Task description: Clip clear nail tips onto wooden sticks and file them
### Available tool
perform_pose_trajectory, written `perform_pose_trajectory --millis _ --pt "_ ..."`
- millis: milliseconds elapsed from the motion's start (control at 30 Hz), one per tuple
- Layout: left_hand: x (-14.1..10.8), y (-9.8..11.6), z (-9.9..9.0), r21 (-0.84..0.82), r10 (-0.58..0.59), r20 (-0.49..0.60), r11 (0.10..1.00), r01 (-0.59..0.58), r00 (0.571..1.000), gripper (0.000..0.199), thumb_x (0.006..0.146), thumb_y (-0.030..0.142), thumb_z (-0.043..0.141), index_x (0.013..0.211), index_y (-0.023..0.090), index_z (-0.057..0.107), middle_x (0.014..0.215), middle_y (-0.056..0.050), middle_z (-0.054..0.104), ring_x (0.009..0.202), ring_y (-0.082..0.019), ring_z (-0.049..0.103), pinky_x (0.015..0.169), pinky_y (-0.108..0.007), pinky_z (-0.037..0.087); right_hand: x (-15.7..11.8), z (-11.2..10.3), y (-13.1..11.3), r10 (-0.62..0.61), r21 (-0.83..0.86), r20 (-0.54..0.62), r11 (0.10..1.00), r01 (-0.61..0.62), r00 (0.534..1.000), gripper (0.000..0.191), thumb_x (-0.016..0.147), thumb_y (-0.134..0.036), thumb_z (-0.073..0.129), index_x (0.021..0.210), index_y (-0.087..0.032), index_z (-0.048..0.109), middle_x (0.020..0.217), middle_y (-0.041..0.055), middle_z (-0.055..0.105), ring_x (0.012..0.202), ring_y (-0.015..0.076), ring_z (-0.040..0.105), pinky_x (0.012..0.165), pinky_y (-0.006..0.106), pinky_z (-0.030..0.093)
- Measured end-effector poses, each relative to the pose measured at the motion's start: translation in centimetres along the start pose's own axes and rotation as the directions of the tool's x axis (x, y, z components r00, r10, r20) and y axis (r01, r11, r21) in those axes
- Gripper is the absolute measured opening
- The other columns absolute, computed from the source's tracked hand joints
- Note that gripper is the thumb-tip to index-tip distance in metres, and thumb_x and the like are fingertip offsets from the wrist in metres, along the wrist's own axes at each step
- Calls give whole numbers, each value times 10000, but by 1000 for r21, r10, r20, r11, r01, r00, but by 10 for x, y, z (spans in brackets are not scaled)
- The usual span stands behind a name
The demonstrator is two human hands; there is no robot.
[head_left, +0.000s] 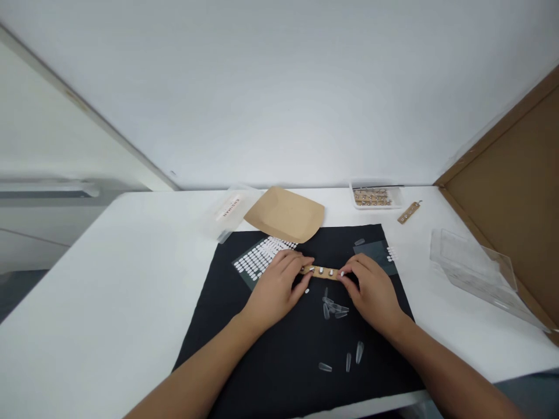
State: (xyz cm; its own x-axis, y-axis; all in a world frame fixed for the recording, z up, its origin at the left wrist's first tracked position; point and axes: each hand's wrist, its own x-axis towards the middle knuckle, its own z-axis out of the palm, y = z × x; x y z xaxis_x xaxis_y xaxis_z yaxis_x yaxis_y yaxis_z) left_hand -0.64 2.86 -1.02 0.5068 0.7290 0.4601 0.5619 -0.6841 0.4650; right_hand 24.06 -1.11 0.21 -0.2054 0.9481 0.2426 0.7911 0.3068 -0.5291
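A narrow brown strip (325, 272) with several small metal studs, some topped with white ovals, lies crosswise over the black cloth. My left hand (277, 282) is closed on the strip's left end, thumb below and fingers above. At the right end, my right hand (369, 288) pinches a small white oval sticker (342, 273) against or just over the strip; exact contact is hard to make out. Partly under my left hand is a sheet of white oval stickers (253, 262). One loose white oval (307, 290) sits below the strip. Clear nail tips (334, 307) are heaped nearer me.
Brown paper (286, 212) and a plastic bag (233, 209) lie behind the black cloth (271, 372). Further right are a tray of studded strips (375, 196), another strip (409, 212) and a clear plastic box (471, 267). Cardboard (515, 174) stands at the right edge.
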Motion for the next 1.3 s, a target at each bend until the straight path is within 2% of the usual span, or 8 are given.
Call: perform_pose_trajectory --millis 200,400,533,667,867,1000,1133,1300 --pt "1 1 1 -3 3 0 1000 -3 1000 168 1016 189 622 1179 190 665 1054 -91 733 1039 -272 650 917 -472 574 1 0 2 11 1 -55 1000 -11 998 86 1005 -153 616 952 -213 647 1024 53 746 948 248 683 874 417 492" --pt "2 8 -6 27 17 -60 1000 -15 998 383 967 200 673 1345 204 609 1194 -128 669 1148 -304 613 996 -516 540 1 -7 -4 57 301 -110 953 -22 992 85 1019 -257 627 974 -237 696 998 38 764 851 198 702 770 341 549" --pt "2 19 -12 -22 89 -187 995 -94 978 348 933 156 692 1269 230 641 1153 -107 659 1120 -287 615 997 -502 526 0 -10 -12 50 430 -104 903 0 993 123 983 -339 704 917 -236 715 906 30 745 732 173 666 663 301 529" --pt "1 34 -13 -143 146 -208 974 -178 967 346 926 121 693 1250 237 656 1123 -95 664 1107 -267 618 991 -482 530 -4 -8 -20 8 510 -55 860 21 998 139 950 -344 752 882 -227 724 860 23 727 715 161 659 644 279 513" --pt "3 43 -13 -256 165 -196 943 -213 967 255 946 129 682 1180 231 692 1036 -81 705 1020 -235 657 924 -438 552 -6 -9 -25 -73 471 -64 877 95 995 92 961 -278 716 885 -226 722 846 20 706 712 151 643 654 273 504" --pt "6 41 -14 -262 166 -224 939 -224 960 199 959 166 691 1143 240 710 990 -75 741 992 -235 683 912 -442 566 -6 -10 -24 -137 439 -74 885 155 988 55 967 -259 702 928 -226 721 872 27 702 737 155 650 671 275 530" --pt "6 39 -15 -250 217 -239 928 -276 947 238 941 135 715 1141 265 723 970 -52 755 1017 -229 688 938 -451 574 -7 -9 -23 -185 427 -56 884 191 981 48 987 -247 679 956 -230 711 897 26 693 767 157 653 702 278 530" --pt "3 35 -14 -224 254 -156 932 -285 954 255 948 127 714 1147 285 730 978 -44 734 1018 -219 670 947 -441 575 -6 -9 -22 -221 403 -27 890 213 975 67 994 -216 663 932 -228 687 882 17 678 797 165 647 722 278 506"
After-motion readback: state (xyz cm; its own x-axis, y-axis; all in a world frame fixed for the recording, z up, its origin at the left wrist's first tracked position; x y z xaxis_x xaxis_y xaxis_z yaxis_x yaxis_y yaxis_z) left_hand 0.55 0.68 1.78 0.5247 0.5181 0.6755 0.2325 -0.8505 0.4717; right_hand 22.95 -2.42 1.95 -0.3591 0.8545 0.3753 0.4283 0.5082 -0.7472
